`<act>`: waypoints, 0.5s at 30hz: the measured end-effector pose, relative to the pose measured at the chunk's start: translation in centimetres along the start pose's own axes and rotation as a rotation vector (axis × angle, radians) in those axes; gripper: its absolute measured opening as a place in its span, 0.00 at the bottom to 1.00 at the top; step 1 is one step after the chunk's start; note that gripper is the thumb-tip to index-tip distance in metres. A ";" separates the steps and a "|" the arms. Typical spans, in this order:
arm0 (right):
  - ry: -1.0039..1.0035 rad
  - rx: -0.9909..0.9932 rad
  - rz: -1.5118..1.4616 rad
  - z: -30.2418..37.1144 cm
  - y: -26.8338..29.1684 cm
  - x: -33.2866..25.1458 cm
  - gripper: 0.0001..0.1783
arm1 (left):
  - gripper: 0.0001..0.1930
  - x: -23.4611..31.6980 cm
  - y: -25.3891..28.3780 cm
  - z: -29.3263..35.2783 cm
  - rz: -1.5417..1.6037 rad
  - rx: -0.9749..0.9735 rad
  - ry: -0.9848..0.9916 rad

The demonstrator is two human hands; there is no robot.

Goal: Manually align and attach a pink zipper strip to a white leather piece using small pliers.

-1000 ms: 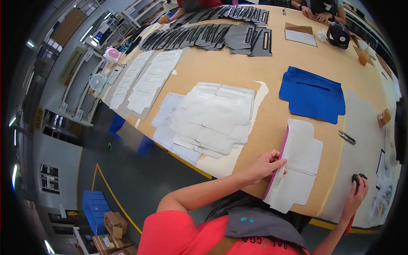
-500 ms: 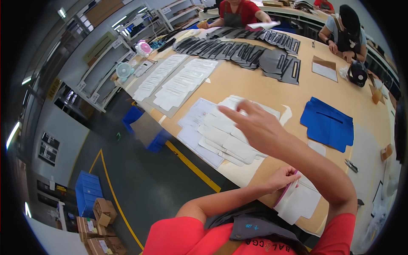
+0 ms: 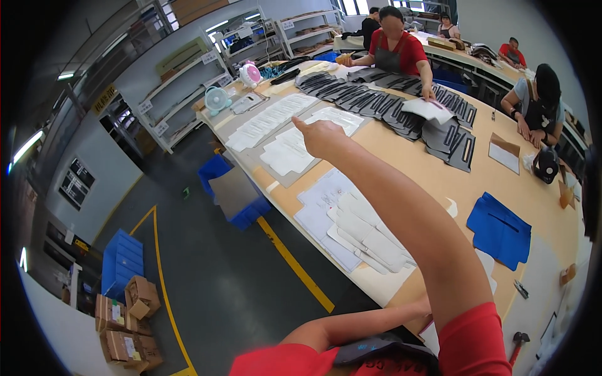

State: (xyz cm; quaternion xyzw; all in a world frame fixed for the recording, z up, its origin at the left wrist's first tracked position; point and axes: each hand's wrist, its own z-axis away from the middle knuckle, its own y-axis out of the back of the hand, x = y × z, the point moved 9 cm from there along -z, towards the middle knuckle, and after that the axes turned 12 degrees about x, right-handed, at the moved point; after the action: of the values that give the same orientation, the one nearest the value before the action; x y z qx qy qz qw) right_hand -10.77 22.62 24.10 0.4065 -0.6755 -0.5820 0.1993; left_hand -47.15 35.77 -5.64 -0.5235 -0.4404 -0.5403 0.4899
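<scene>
My right hand (image 3: 321, 139) reaches far out over the table with its index finger stretched; nothing shows in it. Below it lie overlapping white panels (image 3: 282, 155) in rows on grey boards. My left forearm (image 3: 370, 321) comes in low, and its hand is hidden behind my right arm. Close by, part of a white piece with a pink edge (image 3: 431, 338) shows. A loose pile of white cut pieces (image 3: 367, 233) rests on a white sheet with drawn lines (image 3: 315, 210), left of my right arm.
Dark grey panels (image 3: 376, 103) overlap along the table's far side, where a co-worker holds a white piece (image 3: 427, 110). Rightward are a blue panel (image 3: 498, 229), nippers (image 3: 521, 289) and a red-handled hammer (image 3: 517, 351). Blue bins (image 3: 248, 210) stand by the table's left edge.
My right hand has swung forward and left, from above the white pile to the rows of white panels. My left hand, seen earlier on the pink-edged piece, is now covered. The view has shifted.
</scene>
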 end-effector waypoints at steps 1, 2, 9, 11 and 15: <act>-0.003 0.013 -0.003 -0.5 0.0 -0.8 0.44 | 0.28 -0.5 0.8 1.3 -0.005 0.004 -0.019; 0.008 0.016 0.004 -1.0 0.0 -1.3 0.44 | 0.28 -0.6 0.6 0.6 -0.010 0.006 -0.037; -0.071 0.060 -0.012 -4.3 -0.4 -1.8 0.41 | 0.28 -3.7 -1.0 1.3 -0.014 -0.063 -0.117; -0.031 0.060 -0.017 -4.8 -1.5 -3.1 0.41 | 0.28 -3.4 -0.4 1.1 0.002 -0.101 -0.115; -0.014 0.016 -0.060 -4.4 -2.5 -4.3 0.41 | 0.28 -3.7 0.5 1.0 0.031 -0.133 -0.115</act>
State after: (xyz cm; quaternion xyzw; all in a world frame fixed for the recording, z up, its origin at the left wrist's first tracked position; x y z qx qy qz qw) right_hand -4.17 23.30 23.69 0.4240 -0.6690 -0.5852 0.1737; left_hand -46.63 36.90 -9.30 -0.5920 -0.4227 -0.5296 0.4363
